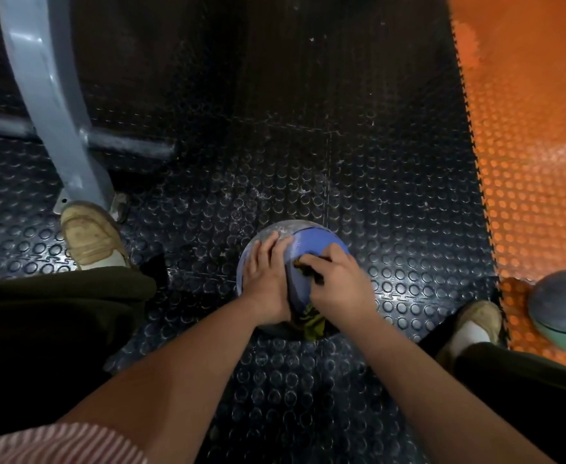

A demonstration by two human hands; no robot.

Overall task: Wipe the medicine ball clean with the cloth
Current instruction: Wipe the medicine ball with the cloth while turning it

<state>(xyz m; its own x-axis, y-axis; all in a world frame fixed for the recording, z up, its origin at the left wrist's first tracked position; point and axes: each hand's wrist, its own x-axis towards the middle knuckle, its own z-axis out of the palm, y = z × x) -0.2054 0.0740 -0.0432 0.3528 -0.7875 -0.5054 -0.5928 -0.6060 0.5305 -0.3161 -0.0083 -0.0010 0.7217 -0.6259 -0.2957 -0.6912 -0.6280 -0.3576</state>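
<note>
The medicine ball (311, 239) sat on the black studded floor (308, 162) at the lower middle of the frame, directly under both of my hands. Being round, it had no long axis to line up with.

My left hand (265, 283) lay flat on its left side, fingers spread and straight, bracing it rather than gripping. The fingertips reached onto the dull grey, dusty-looking panel at the top.

My right hand (338, 283) was curled around the olive cloth (311, 321) and pressed it against the blue panel on the right. The loose end of the cloth hung down the near side of the ball, between my wrists.

What mattered for the next stroke, as I judged it, was that the greyest patch lay up and to the left of the cloth hand, just across the seam. The right hand would have to sweep away from me over the crown, or the left hand would have to roll the ball toward me.

My tan shoes (89, 239) stood to either side. A grey machine leg (51, 112) rose at the upper left, orange matting (526, 162) filled the right, and a second ball (562, 306) lay at the right edge, well apart.
</note>
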